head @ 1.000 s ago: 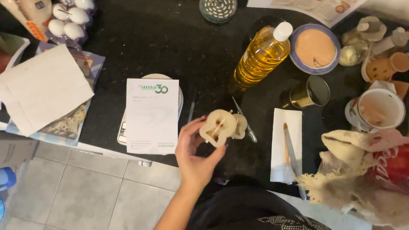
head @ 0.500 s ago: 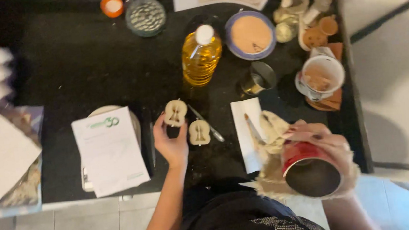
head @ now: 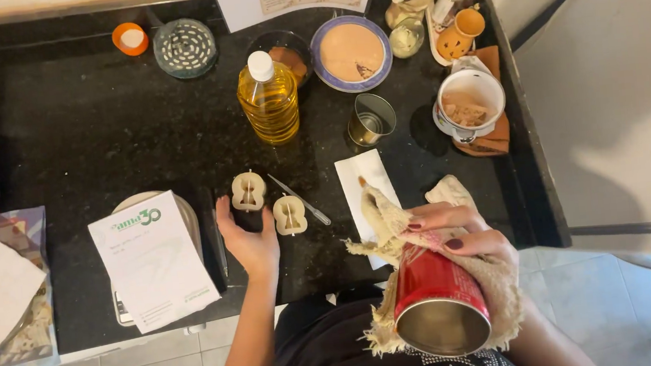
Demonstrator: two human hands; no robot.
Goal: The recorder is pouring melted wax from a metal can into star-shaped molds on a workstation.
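Your right hand (head: 455,230), nails painted dark red, gripped a red metal can (head: 438,303) with a silvery rim, wrapped in a frayed cream cloth (head: 392,224). Your left hand (head: 248,241) lay on the speckled black stone counter (head: 86,133) beside two pale beige apple halves (head: 268,204). You had a clear bottle of golden-yellow oil (head: 270,101) with a white cap, a blue-rimmed bowl of peach-coloured paste (head: 351,53), a white paper sheet with a green logo (head: 153,257), and a small orange cup (head: 129,38).

Bare counter (head: 94,140) lies open left of the oil bottle (head: 269,98) (right side crowded with bowls).
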